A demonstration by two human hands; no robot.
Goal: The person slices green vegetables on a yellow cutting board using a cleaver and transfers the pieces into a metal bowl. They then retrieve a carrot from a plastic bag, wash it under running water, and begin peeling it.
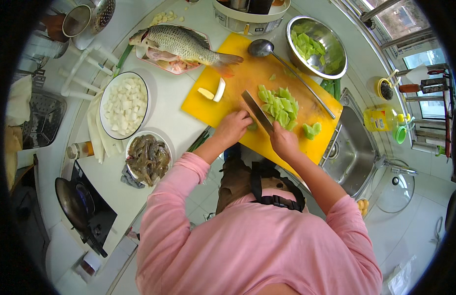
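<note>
My right hand (283,139) grips a kitchen knife (256,112), whose blade lies between my hands over a yellow cutting board (220,110). Fingers curled, my left hand (233,127) rests at the board's near edge on a green vegetable piece (252,126), mostly hidden under the fingertips. Cut light-green vegetable pieces (281,105) lie heaped right of the blade, with a few more (311,130) nearer the sink. Ginger (206,93) and a white scallion piece (219,89) lie on the board's left part. A metal ladle (294,72) lies across its far right side.
A whole fish (180,42) on a plate overlaps the board's far left corner. Bowls of white cubes (125,104) and shrimp (148,158) stand left. A steel bowl (343,66) of green pieces stands far right, near the sink (355,147). A wok (71,202) sits at lower left.
</note>
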